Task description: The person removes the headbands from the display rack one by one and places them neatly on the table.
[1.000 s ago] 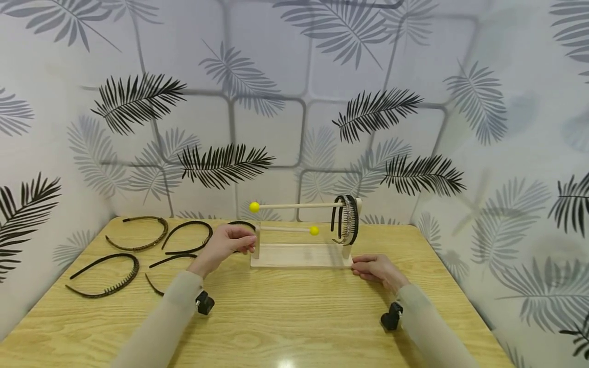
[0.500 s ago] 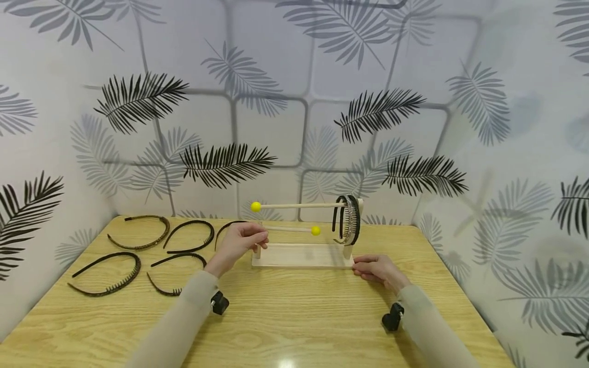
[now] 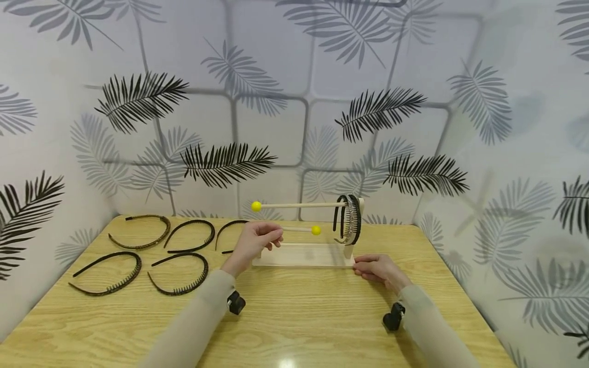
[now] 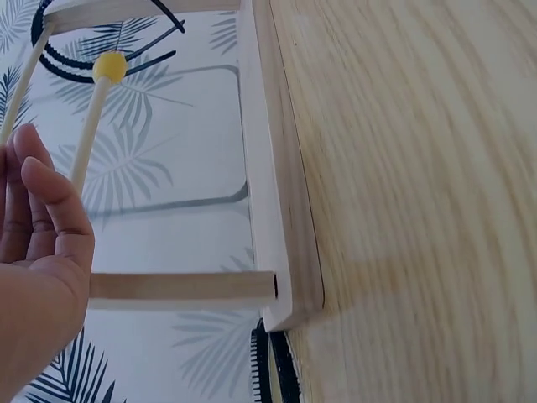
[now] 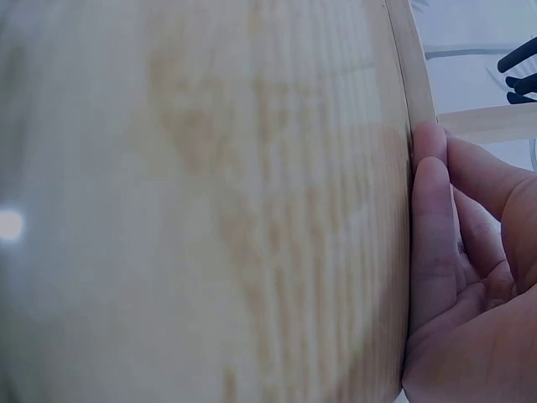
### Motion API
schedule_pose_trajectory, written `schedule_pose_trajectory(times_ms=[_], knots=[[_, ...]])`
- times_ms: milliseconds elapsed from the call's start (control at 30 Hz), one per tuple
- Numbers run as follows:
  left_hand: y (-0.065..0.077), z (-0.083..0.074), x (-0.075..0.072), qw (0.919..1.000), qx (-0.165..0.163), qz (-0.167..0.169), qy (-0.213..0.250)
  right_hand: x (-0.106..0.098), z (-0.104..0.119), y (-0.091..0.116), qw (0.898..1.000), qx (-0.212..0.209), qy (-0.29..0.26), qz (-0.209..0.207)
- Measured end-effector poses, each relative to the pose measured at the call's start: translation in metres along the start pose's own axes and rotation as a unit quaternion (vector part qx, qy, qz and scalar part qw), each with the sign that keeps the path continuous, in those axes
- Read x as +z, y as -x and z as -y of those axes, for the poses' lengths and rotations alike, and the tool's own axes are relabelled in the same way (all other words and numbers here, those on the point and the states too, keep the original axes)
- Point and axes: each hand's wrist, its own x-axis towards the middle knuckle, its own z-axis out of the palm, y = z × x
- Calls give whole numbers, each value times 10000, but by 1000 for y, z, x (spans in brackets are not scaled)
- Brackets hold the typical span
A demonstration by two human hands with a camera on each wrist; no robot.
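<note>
A wooden headband stand (image 3: 303, 255) has two rods with yellow ball ends. Several headbands (image 3: 353, 220) hang together at the right end of its upper rod (image 3: 299, 205). My left hand (image 3: 257, 240) is at the lower rod (image 3: 296, 229), hiding the rod's left part and most of the left post; no headband shows in it. In the left wrist view its fingers (image 4: 50, 193) are loosely bent beside the rod. My right hand (image 3: 379, 271) holds the right front corner of the stand's base, thumb and finger tips (image 5: 430, 180) together against the wood.
On the left of the table (image 3: 294, 317) lie several dark headbands, among them a brown one (image 3: 165, 232) at the back and toothed ones (image 3: 138, 268) nearer. One headband (image 3: 221, 237) lies partly behind my left hand. A patterned backdrop (image 3: 285, 128) stands behind the table.
My left hand has moved right, from the stand's left post to along the lower rod, uncovering more of the headbands on the table. My right hand stays at the base corner.
</note>
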Motion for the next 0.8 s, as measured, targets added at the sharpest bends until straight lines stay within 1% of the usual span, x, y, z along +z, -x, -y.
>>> schedule_pose_trajectory(times_ms=[133,233,400,467,600,667,800], knots=[[-5,1,11,9999,80,-21,90,-3,0,1,10000,51,0,-32],[-8,3,20,9999,117,-43,114,-4,0,1,9999,89,-47,-137],[-13,5,33,9996,153,-134,182,-3,-1,1,10000,9,-33,-59],[-15,5,36,9996,118,-174,209,-3,-1,0,10000,-14,-14,-16],[-18,5,43,9994,30,-253,239,-1,-1,-2,10000,36,-30,-72],[-19,4,47,9994,22,-229,273,-1,0,-2,9999,52,-46,-125],[-21,3,56,9993,59,-49,376,-1,-2,-2,9999,33,-27,-152]])
